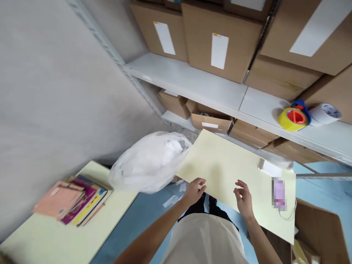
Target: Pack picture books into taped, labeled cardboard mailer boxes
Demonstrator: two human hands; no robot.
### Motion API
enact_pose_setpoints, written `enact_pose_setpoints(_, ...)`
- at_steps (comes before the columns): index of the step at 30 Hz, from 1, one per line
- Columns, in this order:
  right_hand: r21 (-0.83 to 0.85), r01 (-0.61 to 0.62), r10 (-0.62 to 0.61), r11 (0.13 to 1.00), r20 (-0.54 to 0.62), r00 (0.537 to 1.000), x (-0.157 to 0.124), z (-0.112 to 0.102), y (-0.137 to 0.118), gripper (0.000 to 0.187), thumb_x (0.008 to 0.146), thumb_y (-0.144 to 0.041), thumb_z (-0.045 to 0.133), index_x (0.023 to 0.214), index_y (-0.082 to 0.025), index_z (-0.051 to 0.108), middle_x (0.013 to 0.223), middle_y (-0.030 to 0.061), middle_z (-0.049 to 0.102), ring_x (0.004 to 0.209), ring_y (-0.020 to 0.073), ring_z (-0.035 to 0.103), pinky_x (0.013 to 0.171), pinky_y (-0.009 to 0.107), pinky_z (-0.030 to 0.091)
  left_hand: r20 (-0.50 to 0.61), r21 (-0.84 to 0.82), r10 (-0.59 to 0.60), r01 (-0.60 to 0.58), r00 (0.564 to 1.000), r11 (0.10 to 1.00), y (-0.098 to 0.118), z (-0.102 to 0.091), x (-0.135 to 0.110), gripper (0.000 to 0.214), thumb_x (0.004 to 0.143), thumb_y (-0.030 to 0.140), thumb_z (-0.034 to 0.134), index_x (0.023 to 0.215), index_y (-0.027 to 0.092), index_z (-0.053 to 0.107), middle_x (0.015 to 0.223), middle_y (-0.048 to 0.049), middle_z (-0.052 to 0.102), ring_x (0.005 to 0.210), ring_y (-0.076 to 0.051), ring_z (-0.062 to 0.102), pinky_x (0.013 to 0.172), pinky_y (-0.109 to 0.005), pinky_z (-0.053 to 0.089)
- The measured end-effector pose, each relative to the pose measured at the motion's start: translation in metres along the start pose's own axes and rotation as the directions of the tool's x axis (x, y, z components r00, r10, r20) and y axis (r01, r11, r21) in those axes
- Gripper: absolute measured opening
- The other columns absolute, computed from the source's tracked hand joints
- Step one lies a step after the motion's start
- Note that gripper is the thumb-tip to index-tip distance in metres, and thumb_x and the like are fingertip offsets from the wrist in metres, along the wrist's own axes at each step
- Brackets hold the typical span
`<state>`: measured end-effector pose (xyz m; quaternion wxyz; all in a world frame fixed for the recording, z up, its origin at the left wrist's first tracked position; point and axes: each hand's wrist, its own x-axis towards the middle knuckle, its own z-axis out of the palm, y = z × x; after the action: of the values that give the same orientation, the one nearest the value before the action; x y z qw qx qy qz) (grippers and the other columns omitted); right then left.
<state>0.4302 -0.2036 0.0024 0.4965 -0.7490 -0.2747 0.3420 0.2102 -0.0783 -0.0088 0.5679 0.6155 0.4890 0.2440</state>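
Stack of books: lies on the side table, far left. White plastic bag: full and crumpled, against the left corner of the pale yellow table. Left hand: fingers curled at the table's near edge; whether they clamp it cannot be told. Right hand: half open, empty, just over the same edge. Recommended: set both palms flat and evenly spaced. Tabletop: smooth, matt, mostly bare.
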Motion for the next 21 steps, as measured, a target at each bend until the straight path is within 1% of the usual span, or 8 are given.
enact_pose_setpoints(3, -0.025, 0.024, -0.019, 0.999, 0.185, 0.983, 0.001, 0.011, 0.01, 0.038, 0.078, -0.048, 0.069, 0.107, -0.025, 0.065, 0.1, 0.0081, 0.071, 0.067, 0.019, 0.063, 0.06, 0.035, 0.052, -0.098, -0.002, -0.027, 0.027, 0.995, 1.0, 0.0, 0.002, -0.026, 0.012, 0.068, 0.034, 0.072, 0.076, 0.025, 0.069, 0.078, -0.0052, 0.068, 0.077, -0.025, 0.062, 0.082, -0.04, 0.049)
enact_pose_setpoints(6, -0.106, 0.08, -0.039, 0.991, 0.34, 0.939, 0.009, 0.022, 0.013, 0.037, 0.075, -0.052, 0.069, 0.1, -0.024, 0.068, 0.093, 0.0084, 0.072, 0.069, 0.0216, 0.063, 0.062, 0.037, 0.052, -0.175, -0.002, -0.02, 0.02, 0.984, 1.0, 0.0, 0.005, -0.055, 0.01, 0.069, 0.031, 0.07, 0.077, 0.025, 0.07, 0.077, -0.0056, 0.067, 0.077, -0.025, 0.062, 0.079, -0.04, 0.049)
enact_pose_setpoints(10, -0.141, 0.177, -0.078, 0.974, 0.523, 0.848, 0.019, 0.044, -0.001, 0.032, 0.076, -0.053, 0.068, 0.091, -0.025, 0.071, 0.088, 0.0085, 0.074, 0.076, 0.0243, 0.065, 0.069, 0.039, 0.053, -0.284, 0.051, -0.027, 0.044, 0.958, 0.998, -0.012, 0.0, -0.099, 0.012, 0.072, 0.026, 0.066, 0.083, 0.025, 0.07, 0.078, -0.005, 0.067, 0.075, -0.024, 0.061, 0.074, -0.038, 0.048)
enact_pose_setpoints(13, -0.16, 0.272, -0.11, 0.949, 0.639, 0.761, 0.017, 0.069, -0.015, 0.033, 0.078, -0.053, 0.064, 0.092, -0.024, 0.071, 0.087, 0.0087, 0.074, 0.076, 0.0246, 0.065, 0.067, 0.038, 0.053, -0.411, 0.058, -0.034, 0.063, 0.911, 0.996, -0.027, -0.015, -0.129, 0.012, 0.072, 0.027, 0.067, 0.083, 0.025, 0.07, 0.076, -0.0042, 0.068, 0.073, -0.022, 0.061, 0.073, -0.035, 0.048)
enact_pose_setpoints(15, -0.163, 0.359, -0.14, 0.919, 0.716, 0.683, 0.011, 0.092, -0.024, 0.034, 0.08, -0.053, 0.061, 0.091, -0.023, 0.071, 0.087, 0.0091, 0.074, 0.075, 0.0244, 0.065, 0.067, 0.038, 0.053, -0.501, 0.055, -0.049, 0.088, 0.864, 0.995, -0.037, -0.031, -0.146, 0.014, 0.072, 0.03, 0.067, 0.085, 0.024, 0.07, 0.08, -0.0047, 0.069, 0.076, -0.022, 0.063, 0.074, -0.035, 0.049)
enact_pose_setpoints(17, -0.136, 0.455, -0.171, 0.88, 0.803, 0.571, 0.002, 0.121, -0.031, 0.033, 0.083, -0.05, 0.057, 0.092, -0.022, 0.071, 0.088, 0.0096, 0.074, 0.075, 0.0237, 0.066, 0.069, 0.037, 0.054, -0.572, 0.089, -0.076, 0.154, 0.817, 0.984, -0.047, -0.051, -0.161, 0.018, 0.075, 0.033, 0.064, 0.089, 0.023, 0.069, 0.086, -0.0063, 0.071, 0.081, -0.023, 0.064, 0.077, -0.036, 0.051)
enact_pose_setpoints(19, -0.088, 0.553, -0.186, 0.828, 0.889, 0.419, -0.01, 0.156, -0.039, 0.032, 0.085, -0.045, 0.053, 0.096, -0.02, 0.07, 0.09, 0.0096, 0.075, 0.075, 0.0225, 0.067, 0.072, 0.037, 0.055, -0.623, 0.14, -0.109, 0.248, 0.775, 0.959, -0.059, -0.076, -0.177, 0.023, 0.08, 0.034, 0.059, 0.096, 0.021, 0.069, 0.093, -0.0086, 0.072, 0.087, -0.025, 0.066, 0.081, -0.037, 0.052)
enact_pose_setpoints(21, -0.025, 0.648, -0.19, 0.761, 0.947, 0.259, -0.025, 0.196, -0.046, 0.03, 0.085, -0.038, 0.051, 0.1, -0.02, 0.07, 0.093, 0.009, 0.075, 0.075, 0.0212, 0.068, 0.075, 0.037, 0.055, -0.665, 0.172, -0.131, 0.322, 0.735, 0.931, -0.073, -0.103, -0.194, 0.027, 0.083, 0.035, 0.056, 0.103, 0.02, 0.068, 0.1, -0.0106, 0.072, 0.093, -0.026, 0.066, 0.085, -0.039, 0.052)
